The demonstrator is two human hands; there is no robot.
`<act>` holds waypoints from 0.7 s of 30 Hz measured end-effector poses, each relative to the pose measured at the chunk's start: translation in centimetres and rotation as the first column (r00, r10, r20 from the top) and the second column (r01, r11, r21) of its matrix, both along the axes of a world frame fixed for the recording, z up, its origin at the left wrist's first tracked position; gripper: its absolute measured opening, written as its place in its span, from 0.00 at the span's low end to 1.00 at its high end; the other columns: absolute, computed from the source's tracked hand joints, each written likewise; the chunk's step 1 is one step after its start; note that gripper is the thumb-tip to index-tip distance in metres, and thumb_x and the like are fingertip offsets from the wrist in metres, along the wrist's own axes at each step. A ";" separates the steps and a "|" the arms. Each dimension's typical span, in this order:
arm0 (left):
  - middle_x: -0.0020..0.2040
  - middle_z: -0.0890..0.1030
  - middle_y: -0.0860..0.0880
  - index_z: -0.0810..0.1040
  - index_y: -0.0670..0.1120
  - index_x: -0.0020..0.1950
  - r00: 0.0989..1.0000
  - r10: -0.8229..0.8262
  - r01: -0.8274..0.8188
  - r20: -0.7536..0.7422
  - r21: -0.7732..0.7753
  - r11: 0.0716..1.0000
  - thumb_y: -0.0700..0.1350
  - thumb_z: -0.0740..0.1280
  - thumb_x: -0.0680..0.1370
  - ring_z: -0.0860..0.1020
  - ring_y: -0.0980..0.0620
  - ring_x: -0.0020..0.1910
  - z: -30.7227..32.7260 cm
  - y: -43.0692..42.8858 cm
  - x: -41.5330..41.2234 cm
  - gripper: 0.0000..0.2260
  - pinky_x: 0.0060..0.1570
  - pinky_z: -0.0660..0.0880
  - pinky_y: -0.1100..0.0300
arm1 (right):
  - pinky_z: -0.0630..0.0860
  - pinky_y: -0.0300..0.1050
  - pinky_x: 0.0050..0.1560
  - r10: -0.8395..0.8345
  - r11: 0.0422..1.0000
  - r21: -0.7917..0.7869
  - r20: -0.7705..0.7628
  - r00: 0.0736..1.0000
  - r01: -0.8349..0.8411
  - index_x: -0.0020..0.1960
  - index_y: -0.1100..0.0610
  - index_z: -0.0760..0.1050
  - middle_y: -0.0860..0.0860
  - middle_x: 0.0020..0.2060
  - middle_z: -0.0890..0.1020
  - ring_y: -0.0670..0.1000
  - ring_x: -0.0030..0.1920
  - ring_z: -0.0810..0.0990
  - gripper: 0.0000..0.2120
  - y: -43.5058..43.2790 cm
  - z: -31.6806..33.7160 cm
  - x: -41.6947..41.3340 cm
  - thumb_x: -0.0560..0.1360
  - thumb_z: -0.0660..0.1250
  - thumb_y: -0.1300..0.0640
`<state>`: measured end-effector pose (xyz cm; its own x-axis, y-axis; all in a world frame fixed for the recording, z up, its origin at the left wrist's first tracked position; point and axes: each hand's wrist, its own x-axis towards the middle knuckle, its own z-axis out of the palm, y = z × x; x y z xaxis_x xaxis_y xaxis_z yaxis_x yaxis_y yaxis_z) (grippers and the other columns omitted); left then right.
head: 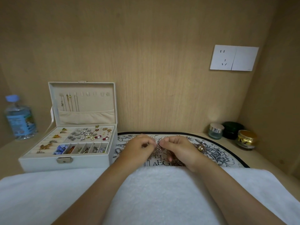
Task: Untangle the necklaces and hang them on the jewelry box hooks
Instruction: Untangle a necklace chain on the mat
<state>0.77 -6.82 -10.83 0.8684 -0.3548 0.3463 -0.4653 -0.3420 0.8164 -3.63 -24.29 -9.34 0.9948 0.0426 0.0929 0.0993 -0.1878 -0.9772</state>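
On the mat (pixel 219 154), tangled chains (pixel 157 149) are pinched by the left hand (pixel 138 147) and right hand (pixel 180 149); untangling is judged underway, one strand next to be teased free.

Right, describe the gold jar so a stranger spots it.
Find the white wall socket, then drop to the three small jars below it. The gold jar is the rightmost and nearest; beside a silver-lidded glass jar and a dark green jar, only it has a gold lid.
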 end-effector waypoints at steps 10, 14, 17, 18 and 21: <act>0.42 0.84 0.62 0.85 0.56 0.49 0.995 0.086 -0.084 -0.042 0.044 0.995 0.48 0.70 0.78 0.81 0.65 0.43 0.1 -0.1 0.0 0.05 0.47 0.75 0.65 | 0.71 0.42 0.33 -0.061 0.996 -0.069 -0.007 0.998 0.060 0.39 0.57 0.78 0.53 0.36 0.81 0.51 0.27 0.73 0.09 0.2 -0.2 0.3 0.78 0.67 0.58; 0.38 0.80 0.54 0.78 0.53 0.44 0.975 0.203 -0.222 0.095 0.268 0.938 0.50 0.59 0.82 0.78 0.54 0.39 0.3 0.2 -0.2 0.11 0.40 0.72 0.57 | 0.65 0.41 0.29 -0.151 0.971 -0.193 -0.024 0.988 0.144 0.33 0.54 0.75 0.53 0.31 0.78 0.49 0.24 0.68 0.13 0.3 -0.4 0.6 0.76 0.63 0.59; 0.35 0.75 0.51 0.72 0.49 0.39 0.995 0.103 -0.103 0.010 0.199 0.975 0.49 0.55 0.84 0.75 0.49 0.39 0.3 0.3 -0.1 0.15 0.45 0.73 0.50 | 0.67 0.41 0.31 -0.145 0.927 -0.348 0.019 0.989 0.142 0.35 0.58 0.76 0.52 0.31 0.78 0.47 0.27 0.70 0.12 0.2 -0.7 0.5 0.76 0.63 0.57; 0.34 0.74 0.52 0.71 0.49 0.38 0.997 0.072 -0.066 -0.031 0.162 0.985 0.49 0.55 0.84 0.74 0.50 0.37 0.3 0.3 -0.2 0.16 0.45 0.73 0.50 | 0.71 0.42 0.35 -0.133 0.911 -0.389 0.037 0.990 0.136 0.37 0.59 0.78 0.51 0.32 0.80 0.47 0.30 0.73 0.10 0.1 -0.9 0.6 0.76 0.64 0.57; 0.33 0.76 0.54 0.74 0.50 0.38 0.997 0.022 -0.017 -0.078 0.066 0.998 0.48 0.56 0.84 0.73 0.54 0.34 0.7 0.2 -0.2 0.16 0.41 0.71 0.56 | 0.78 0.40 0.53 -0.095 0.945 -0.308 0.058 0.994 0.108 0.45 0.49 0.84 0.45 0.43 0.86 0.44 0.45 0.84 0.05 -0.2 -1.4 0.6 0.75 0.70 0.56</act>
<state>0.54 -6.57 -10.16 0.8990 -0.3569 0.2539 -0.3936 -0.4039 0.8258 -3.04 -24.47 -10.71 0.9909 -0.0250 0.1326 0.1033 -0.4919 -0.8645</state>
